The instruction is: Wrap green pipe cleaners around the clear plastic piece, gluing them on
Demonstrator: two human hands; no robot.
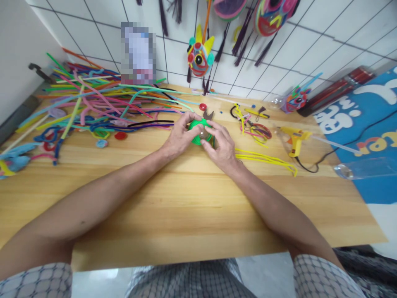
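Observation:
Both my hands hold a round green piece (196,140), which looks like coiled pipe cleaner around a clear, shiny middle. My left hand (182,134) is closed on its left side, the thumb pressing on the middle. On the right edge, my right hand (221,142) grips it with bent fingers. Just beyond the fingers lie the dark jaws of pliers (209,115) and a small red ring (202,106). Yellow pipe cleaners (266,158) stretch out to the right of my right hand.
Many coloured pipe cleaners (102,97) are heaped at the back left. A yellow glue gun (293,138) with its cord stands right, near a clear plastic bottle (366,169). Decorated masks (200,58) hang on the tiled wall. A dark red cylinder (338,91) leans at the back right.

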